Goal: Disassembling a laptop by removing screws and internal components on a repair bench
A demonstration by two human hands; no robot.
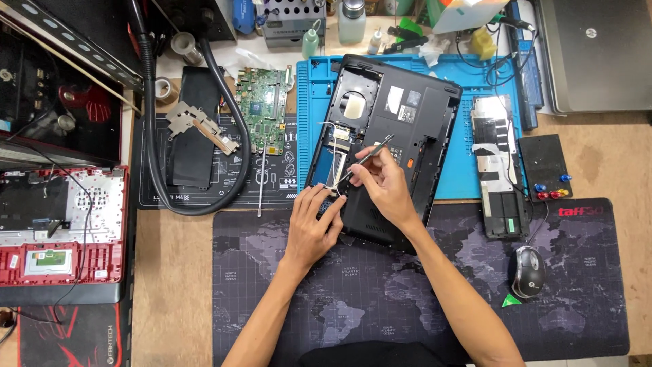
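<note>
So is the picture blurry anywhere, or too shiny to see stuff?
Head view: bright, even light and mostly sharp. The left hand and right hand on the black laptop base are clear. The thin metal tool in the right hand catches a little shine. Soft shadows sit under the arms on the dark map mat. The upper left corner is dim, with detail hard to make out.

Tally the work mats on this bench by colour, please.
Blue silicone mat under the black laptop base: 1
Black repair mat under the green circuit board: 1
Dark world-map mat under the mouse: 1
Red-and-black mat at lower left: 1
Total: 4
</note>
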